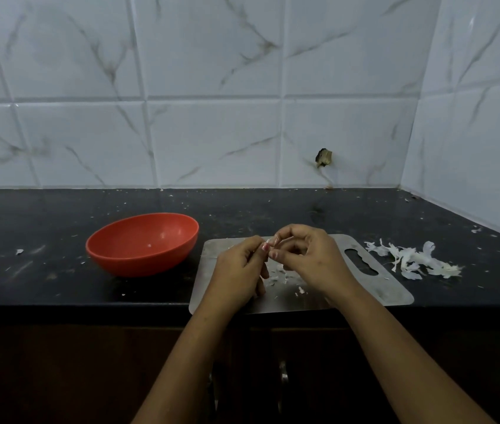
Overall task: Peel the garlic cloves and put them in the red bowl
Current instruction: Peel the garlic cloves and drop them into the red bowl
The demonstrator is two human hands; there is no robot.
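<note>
Above a steel cutting board [386, 286], my left hand [239, 270] and my right hand [310, 258] meet and pinch one small garlic clove [270, 242] between their fingertips. The clove is mostly hidden by the fingers; a thin strip of skin shows at its top. The red bowl [142, 243] stands on the black counter just left of the board, with only a small pale speck inside. Loose bits of peel [282, 278] lie on the board under my hands.
A pile of white garlic skins [414, 260] lies on the counter right of the board. The black counter [43, 270] is strewn with small flakes. A tiled wall runs behind and along the right. Dark cabinet doors sit below the counter's front edge.
</note>
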